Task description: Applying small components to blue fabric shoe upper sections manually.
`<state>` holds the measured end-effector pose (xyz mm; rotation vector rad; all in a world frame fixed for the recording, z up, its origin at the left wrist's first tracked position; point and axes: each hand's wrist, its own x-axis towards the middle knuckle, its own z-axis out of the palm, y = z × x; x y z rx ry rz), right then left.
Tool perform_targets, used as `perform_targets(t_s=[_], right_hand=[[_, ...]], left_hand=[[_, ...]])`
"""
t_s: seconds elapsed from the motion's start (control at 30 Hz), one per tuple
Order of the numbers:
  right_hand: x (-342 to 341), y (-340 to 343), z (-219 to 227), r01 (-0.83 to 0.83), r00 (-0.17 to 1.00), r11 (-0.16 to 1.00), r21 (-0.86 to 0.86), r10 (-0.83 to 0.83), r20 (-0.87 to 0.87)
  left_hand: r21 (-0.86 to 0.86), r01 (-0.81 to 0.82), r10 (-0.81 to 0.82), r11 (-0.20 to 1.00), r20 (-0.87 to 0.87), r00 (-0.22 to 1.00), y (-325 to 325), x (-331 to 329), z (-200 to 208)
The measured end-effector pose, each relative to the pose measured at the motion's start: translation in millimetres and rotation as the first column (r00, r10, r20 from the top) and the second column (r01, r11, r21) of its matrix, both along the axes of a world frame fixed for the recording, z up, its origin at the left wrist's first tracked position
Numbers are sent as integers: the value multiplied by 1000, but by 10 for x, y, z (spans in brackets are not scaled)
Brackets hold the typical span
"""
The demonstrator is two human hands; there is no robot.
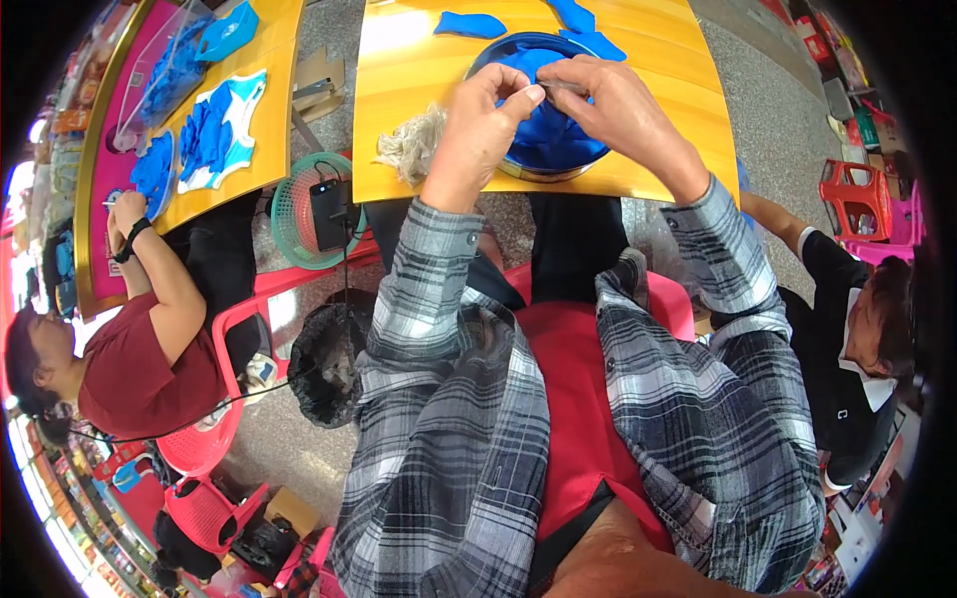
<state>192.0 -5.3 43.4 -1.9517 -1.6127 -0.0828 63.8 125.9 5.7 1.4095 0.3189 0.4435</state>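
Observation:
Both my hands are raised over a round, dark-rimmed basin point(596, 164) filled with blue fabric pieces point(543, 149). My left hand point(488, 122) is closed in a pinch, thumb against the fingers; whatever lies between them is too small to make out. Close beside it, my right hand point(613, 110) grips a small slim grey tool point(566, 87), whose exact kind is partly hidden by the fingers. The fingertips of the two hands nearly meet. Beyond the basin, flat blue fabric pieces point(469, 25) lie on the yellow table point(399, 90).
A bundle of pale threads point(414, 145) sits at the table's left edge. Below stand a green basket point(299, 214) with a black box point(329, 214) and a black-lined bin point(324, 364). Co-workers sit left point(150, 349) and right point(827, 329). Red stools point(855, 199) stand at right.

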Motion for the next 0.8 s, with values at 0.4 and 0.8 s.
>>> perform_targets(t_s=[0.4,0.8], right_hand=[[75,-53,275,-162,977,832,-531,60,-204],[409,-326,351,-415,630,891,-183,136,-765]], left_hand=[[164,252,-237,954,-104,966,84,-101,52],[-287,344,-355,894,14,935,133,-170,72]])
